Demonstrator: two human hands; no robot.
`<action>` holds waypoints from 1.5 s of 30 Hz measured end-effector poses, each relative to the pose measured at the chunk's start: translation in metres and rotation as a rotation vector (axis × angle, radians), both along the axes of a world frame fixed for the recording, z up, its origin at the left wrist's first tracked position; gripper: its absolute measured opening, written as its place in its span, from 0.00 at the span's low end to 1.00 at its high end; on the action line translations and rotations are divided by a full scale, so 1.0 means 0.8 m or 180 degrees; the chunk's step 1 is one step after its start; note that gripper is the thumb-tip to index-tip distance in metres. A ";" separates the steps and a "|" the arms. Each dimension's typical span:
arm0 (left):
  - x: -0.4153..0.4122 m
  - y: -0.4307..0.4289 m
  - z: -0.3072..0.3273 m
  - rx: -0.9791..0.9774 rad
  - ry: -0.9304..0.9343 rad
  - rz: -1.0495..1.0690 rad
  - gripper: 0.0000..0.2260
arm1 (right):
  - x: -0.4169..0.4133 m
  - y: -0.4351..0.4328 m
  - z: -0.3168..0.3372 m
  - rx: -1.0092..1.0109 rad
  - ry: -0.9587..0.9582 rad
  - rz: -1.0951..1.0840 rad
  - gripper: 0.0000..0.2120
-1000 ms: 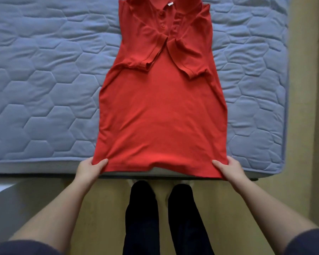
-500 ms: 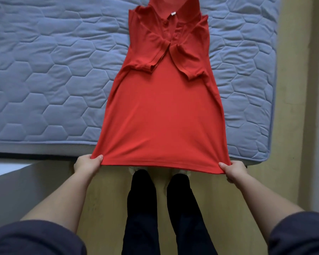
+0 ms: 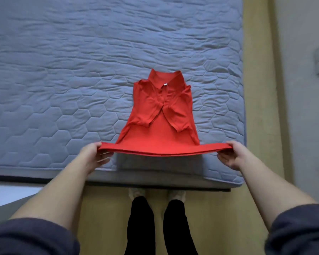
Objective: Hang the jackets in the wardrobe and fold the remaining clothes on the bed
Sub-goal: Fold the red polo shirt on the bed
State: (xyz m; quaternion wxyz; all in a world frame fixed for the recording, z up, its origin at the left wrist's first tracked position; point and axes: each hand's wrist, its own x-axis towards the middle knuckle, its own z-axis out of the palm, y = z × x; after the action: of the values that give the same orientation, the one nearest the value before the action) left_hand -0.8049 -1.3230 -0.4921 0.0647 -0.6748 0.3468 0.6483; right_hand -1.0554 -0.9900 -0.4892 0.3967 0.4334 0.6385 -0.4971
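Left hand (image 3: pixel 92 157) pinches the left corner of the red polo shirt (image 3: pixel 160 122) hem, and right hand (image 3: pixel 234 155) pinches the right corner; both have fingers curled under the fabric with thumbs on top, holding the hem lifted and stretched flat above the mattress (image 3: pixel 63 89). Collar end lies on the quilted blue-grey surface near the bed's right edge, with 2 sleeves folded inward across the chest.

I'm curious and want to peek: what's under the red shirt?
The left hand and right hand hold up the hem of the red shirt, so shadowed blue mattress shows beneath. Higher up the shirt lies flat, hiding what's under there.
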 end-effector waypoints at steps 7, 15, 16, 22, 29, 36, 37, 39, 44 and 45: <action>-0.217 -0.093 0.062 -0.0666 0.1543 -0.0151 0.10 | -0.164 -0.122 0.052 -0.0989 0.1305 0.0030 0.09; -0.203 -0.026 -0.068 -0.0983 0.0147 -0.1272 0.16 | -0.080 -0.122 -0.086 0.0397 0.1305 0.1885 0.19; -0.190 -0.021 -0.089 -0.1043 -0.0056 -0.1428 0.16 | -0.068 -0.116 -0.109 0.0528 0.1215 0.2030 0.19; -0.164 -0.036 -0.207 -0.1448 -0.0471 -0.1544 0.23 | -0.071 -0.102 -0.226 0.1153 0.1371 0.1769 0.32; -0.190 -0.046 -0.288 -0.1058 -0.0079 0.0284 0.24 | -0.077 -0.117 -0.295 -0.0079 0.0591 0.0186 0.19; -0.170 -0.040 -0.292 -0.0979 0.0113 0.0507 0.12 | -0.062 -0.102 -0.309 0.0112 0.0795 -0.0014 0.09; -0.160 -0.039 -0.291 -0.1015 0.0103 0.0465 0.15 | -0.058 -0.095 -0.305 0.0183 0.0825 -0.0003 0.09; -0.134 -0.038 -0.288 -0.1018 -0.0006 0.0364 0.17 | -0.044 -0.078 -0.296 0.0253 0.0786 0.0038 0.09; -0.052 0.002 -0.297 -0.0837 -0.0705 -0.0007 0.18 | 0.027 -0.027 -0.287 0.0447 0.0459 0.0084 0.09; -0.041 0.012 -0.296 -0.0845 -0.0887 -0.0117 0.18 | 0.041 -0.018 -0.286 0.0518 0.0386 0.0167 0.09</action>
State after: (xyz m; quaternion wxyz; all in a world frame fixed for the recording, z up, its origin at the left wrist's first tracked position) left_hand -0.8375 -1.3136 -0.7293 0.0343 -0.7542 0.4292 0.4958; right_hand -1.0226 -1.0043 -0.7183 0.3337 0.4164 0.7107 -0.4583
